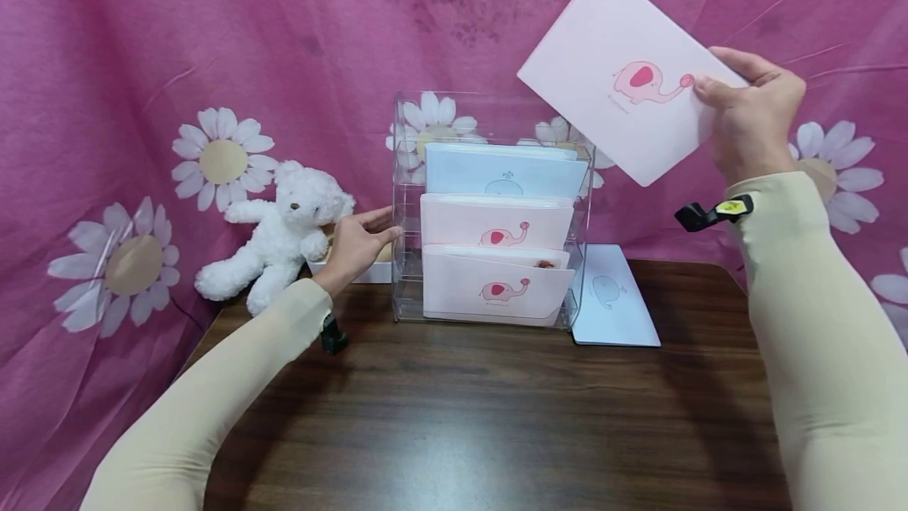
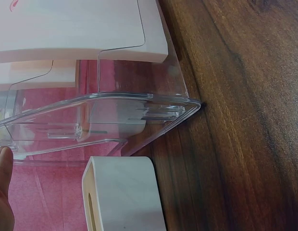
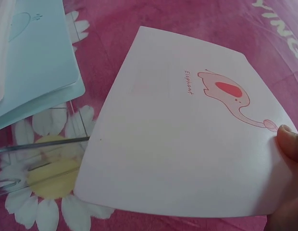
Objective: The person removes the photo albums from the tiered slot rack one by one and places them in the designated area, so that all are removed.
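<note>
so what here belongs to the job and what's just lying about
Likely in the job:
pink elephant booklet, in the right hand
clear rack, left hand at its side
racked booklets
blue whale booklet beside it

Likely just lying about:
white teddy bear
white box

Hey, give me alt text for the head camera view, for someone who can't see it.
A person's right hand holds up a pink elephant notebook near a clear tiered rack of pink and blue notebooks; the left hand is at its left side. A white teddy bear sits left; a blue whale notebook lies right.
</note>
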Available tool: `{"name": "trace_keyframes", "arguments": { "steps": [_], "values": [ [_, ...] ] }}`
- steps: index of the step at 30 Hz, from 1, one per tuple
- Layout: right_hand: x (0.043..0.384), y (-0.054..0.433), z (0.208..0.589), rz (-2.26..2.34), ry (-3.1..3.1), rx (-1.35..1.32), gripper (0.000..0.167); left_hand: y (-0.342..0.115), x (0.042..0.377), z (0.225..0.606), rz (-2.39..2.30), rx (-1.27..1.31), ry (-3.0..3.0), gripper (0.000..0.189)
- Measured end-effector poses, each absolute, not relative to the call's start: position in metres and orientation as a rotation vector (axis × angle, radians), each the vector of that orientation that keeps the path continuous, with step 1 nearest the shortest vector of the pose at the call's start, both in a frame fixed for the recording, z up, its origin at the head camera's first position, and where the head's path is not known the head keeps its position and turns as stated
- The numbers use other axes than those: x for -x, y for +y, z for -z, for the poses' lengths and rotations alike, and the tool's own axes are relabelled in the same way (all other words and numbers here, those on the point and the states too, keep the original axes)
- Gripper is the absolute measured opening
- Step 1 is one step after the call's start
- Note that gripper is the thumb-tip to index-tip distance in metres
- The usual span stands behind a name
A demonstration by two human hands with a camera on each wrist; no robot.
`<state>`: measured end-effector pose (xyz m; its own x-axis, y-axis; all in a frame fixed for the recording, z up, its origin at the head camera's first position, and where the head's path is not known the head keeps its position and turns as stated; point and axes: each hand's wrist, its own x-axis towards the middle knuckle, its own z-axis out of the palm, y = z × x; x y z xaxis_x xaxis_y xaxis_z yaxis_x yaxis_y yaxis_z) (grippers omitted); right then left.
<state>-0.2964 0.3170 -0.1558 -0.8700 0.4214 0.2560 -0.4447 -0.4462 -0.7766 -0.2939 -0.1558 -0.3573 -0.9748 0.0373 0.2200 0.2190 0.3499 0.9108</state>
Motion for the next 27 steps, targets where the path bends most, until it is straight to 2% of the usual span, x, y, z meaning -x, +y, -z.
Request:
{"name": "trace_keyframes", "arguments": {
  "steps": [12,27],
  "values": [
    [0.27,0.348,0.174,-2.289,-1.212,0.12,0.05,-0.154,0.295,0.357,1.683,0.218,-2.447,0.051],
    [0.245,0.402,0.228,-2.347,-0.916,0.216,0.052,-0.154,0.295,0.357,1.679,0.202,-2.446,0.049]
  ]
}}
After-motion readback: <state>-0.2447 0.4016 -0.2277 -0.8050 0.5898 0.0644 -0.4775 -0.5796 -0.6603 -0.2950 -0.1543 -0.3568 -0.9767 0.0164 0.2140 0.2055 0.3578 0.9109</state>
